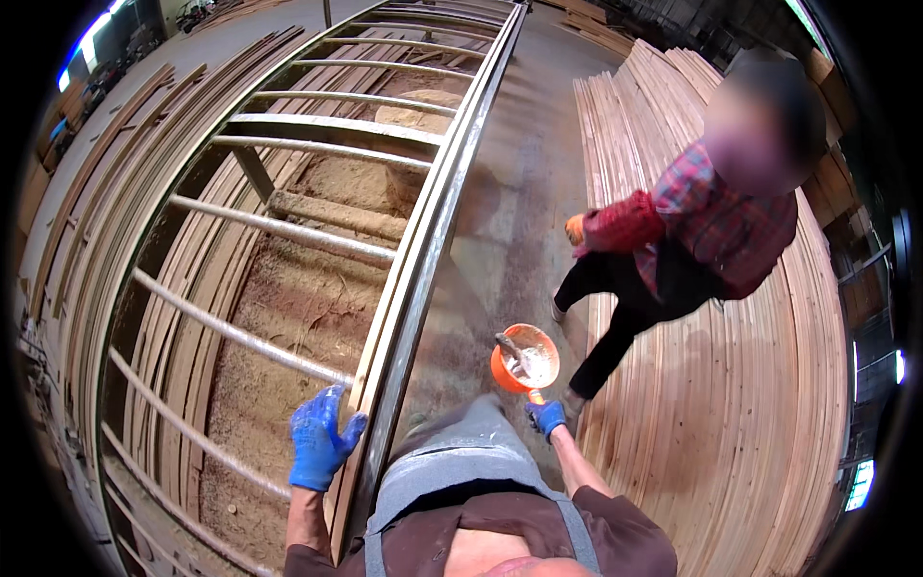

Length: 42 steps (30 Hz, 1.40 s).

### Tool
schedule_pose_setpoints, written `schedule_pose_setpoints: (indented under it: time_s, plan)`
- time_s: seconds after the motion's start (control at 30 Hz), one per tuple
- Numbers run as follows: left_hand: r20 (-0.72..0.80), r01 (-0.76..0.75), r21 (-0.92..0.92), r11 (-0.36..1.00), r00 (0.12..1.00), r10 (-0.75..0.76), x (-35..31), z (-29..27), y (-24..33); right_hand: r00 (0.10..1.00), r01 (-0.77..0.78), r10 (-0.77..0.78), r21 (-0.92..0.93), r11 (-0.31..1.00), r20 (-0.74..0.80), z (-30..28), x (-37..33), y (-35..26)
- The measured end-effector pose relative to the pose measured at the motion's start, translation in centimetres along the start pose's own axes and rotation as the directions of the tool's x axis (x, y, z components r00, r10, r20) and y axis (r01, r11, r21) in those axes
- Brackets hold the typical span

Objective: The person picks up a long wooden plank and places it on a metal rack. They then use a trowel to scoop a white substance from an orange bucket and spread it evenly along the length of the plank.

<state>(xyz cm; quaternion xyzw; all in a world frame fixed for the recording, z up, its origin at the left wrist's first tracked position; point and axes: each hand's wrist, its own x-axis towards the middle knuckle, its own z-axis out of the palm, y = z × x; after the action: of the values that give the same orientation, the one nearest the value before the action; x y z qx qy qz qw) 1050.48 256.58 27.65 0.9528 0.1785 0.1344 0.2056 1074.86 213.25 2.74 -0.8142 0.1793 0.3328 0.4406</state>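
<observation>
My left hand (323, 438), in a blue glove, is at the inner edge of a long pale wooden strip (389, 313). Its fingers are spread, and the thumb reaches over the strip; whether it presses on the wood I cannot tell. The strip lies along the right rail of a long metal frame with crossbars (279, 229). Low on my right, my right hand (547, 417), also blue-gloved, is closed round the handle of an orange pot (501, 373). White paste (538, 363) fills part of the pot. A tool with a dark handle (507, 343), perhaps a brush, leans in it.
Sawdust-covered ground (288, 317) and long boards (183, 346) lie under and beside the frame. To my right a person in a plaid shirt (731, 216) stands by a broad stack of planks (711, 413). Concrete floor (524, 183) runs between frame and stack.
</observation>
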Motion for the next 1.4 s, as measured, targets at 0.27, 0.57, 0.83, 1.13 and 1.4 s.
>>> schedule_pose_setpoints:
  time_s: [0.27, 0.57, 0.83, 1.13, 1.4]
  plan:
    - [-0.068, 0.103, 0.049, 0.993, 0.993, -0.100, 20.9, 9.1, 1.5, 1.000, -0.015, 0.015, -0.021, 1.000, -0.001, -3.8, 21.0, -19.5]
    - [-0.118, 0.316, 0.016, 0.949, 0.943, -0.312, 42.2, 16.9, 5.1, 0.982, 0.152, -0.114, -0.268, 0.951, 0.153, -5.2, 41.0, -41.8]
    - [-0.045, 0.498, 0.180, 0.848, 0.865, -0.499, 51.3, 24.5, 6.5, 0.975, 0.217, -0.177, -0.402, 0.890, 0.135, -6.1, 56.1, -56.8]
    - [-0.038, 0.691, 0.208, 0.692, 0.713, -0.700, 55.6, 23.6, 7.8, 0.861, 0.492, -0.438, -0.643, 0.586, 0.259, 0.7, 78.2, -74.5]
    - [0.152, 0.647, 0.511, 0.566, 0.580, -0.800, 60.3, 21.3, 8.2, 0.623, 0.771, -0.621, -0.508, 0.384, 0.476, 7.6, 92.1, -82.8]
